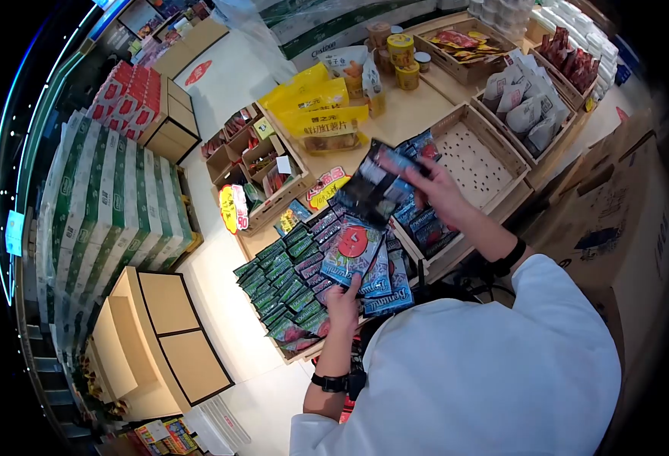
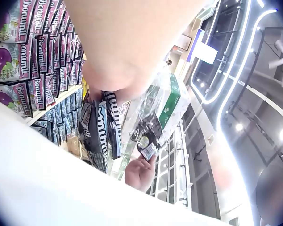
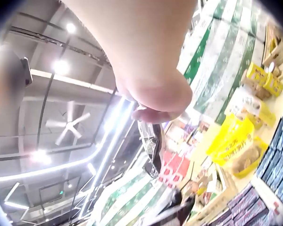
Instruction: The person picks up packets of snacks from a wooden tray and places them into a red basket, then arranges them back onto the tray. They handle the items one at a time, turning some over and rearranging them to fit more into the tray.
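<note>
In the head view my left hand (image 1: 342, 308) pinches the lower edge of blue candy packets with a red fruit picture (image 1: 352, 247). My right hand (image 1: 435, 190) grips a dark packet (image 1: 376, 182) above the crate, tilted, its back showing. The left wrist view has my left hand (image 2: 114, 82) holding several packets (image 2: 100, 129) by their ends, while my right hand (image 2: 140, 173) holds a black packet (image 2: 148, 136) farther off. In the right wrist view my right hand (image 3: 155, 101) pinches the dark packet (image 3: 152, 141), seen nearly edge-on.
Rows of green and purple packets (image 1: 277, 281) fill the near crate. A divided crate (image 1: 480, 156) has blue packets at one end and a bare perforated base. Yellow bags (image 1: 323, 114), cans (image 1: 401, 52) and snack crates stand behind. Wrapped cartons (image 1: 106, 197) are at left, a cardboard box (image 1: 616, 220) at right.
</note>
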`<state>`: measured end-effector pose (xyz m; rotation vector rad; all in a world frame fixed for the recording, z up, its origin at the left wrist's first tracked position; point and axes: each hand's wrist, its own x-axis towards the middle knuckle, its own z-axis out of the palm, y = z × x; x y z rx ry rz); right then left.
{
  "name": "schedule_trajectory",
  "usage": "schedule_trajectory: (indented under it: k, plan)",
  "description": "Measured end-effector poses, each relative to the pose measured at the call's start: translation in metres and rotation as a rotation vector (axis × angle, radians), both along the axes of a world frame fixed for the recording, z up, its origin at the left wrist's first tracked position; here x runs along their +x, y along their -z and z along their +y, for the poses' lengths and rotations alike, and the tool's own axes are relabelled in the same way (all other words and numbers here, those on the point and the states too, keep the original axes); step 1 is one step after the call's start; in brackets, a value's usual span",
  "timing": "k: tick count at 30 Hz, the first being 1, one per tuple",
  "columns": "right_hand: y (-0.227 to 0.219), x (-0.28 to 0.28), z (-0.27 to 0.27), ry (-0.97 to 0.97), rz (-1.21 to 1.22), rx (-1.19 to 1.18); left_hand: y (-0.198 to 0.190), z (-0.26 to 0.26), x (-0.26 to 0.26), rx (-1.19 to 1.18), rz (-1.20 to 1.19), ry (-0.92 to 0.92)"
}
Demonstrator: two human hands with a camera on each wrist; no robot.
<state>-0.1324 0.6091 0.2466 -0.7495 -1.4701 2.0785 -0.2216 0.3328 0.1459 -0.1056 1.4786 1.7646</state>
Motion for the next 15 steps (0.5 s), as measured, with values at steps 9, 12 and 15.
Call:
schedule_trajectory:
  k: [9, 12, 15]
  plan:
    - [-0.042, 0.052, 0.043, 0.206, 0.379, 0.043, 0.028, -0.072, -0.05, 0.092, 0.002, -0.007]
    - [-0.017, 0.061, 0.055, 0.375, -0.078, 0.501, 0.017, -0.092, -0.057, 0.018, 0.036, -0.075]
    - [-0.014, 0.063, 0.051, 0.49, -0.07, 0.532, 0.015, -0.11, -0.061, -0.012, 0.036, -0.147]
